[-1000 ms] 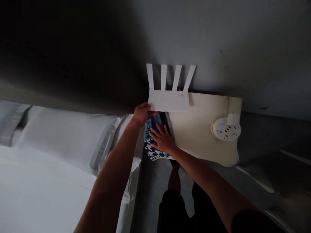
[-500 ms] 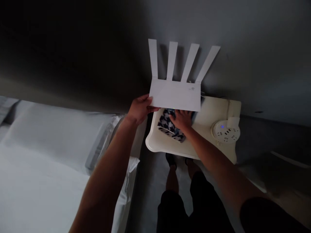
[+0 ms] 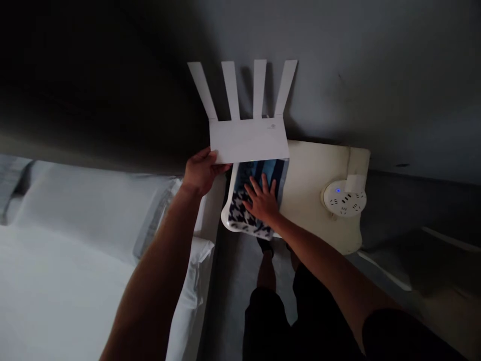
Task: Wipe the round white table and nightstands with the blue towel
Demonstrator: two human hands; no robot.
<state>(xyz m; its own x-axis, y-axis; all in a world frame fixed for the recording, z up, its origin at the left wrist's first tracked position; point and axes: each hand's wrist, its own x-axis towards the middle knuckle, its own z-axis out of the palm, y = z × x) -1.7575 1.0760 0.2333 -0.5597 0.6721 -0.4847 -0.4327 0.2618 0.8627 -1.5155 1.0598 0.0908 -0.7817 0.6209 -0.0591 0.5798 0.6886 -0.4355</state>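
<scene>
A white Wi-Fi router (image 3: pixel 248 141) with several flat antennas is held up at its left corner by my left hand (image 3: pixel 200 171), thumb on top and fingers underneath. Below it, a patterned cloth (image 3: pixel 240 208) in blue, black and white lies on the white bedside table (image 3: pixel 311 165), its front end reaching the table's edge. My right hand (image 3: pixel 263 200) rests flat on this cloth with fingers spread. The router hides the cloth's far end.
A round white power strip (image 3: pixel 344 198) with a blue light sits at the table's right side. On the left is a bed (image 3: pixel 67 291) with a pale pillow (image 3: pixel 86 210). A grey wall (image 3: pixel 356 90) rises behind the table.
The router has moved left in my left hand. My right hand and the cloth have come toward me, and more of the cloth shows from under the router.
</scene>
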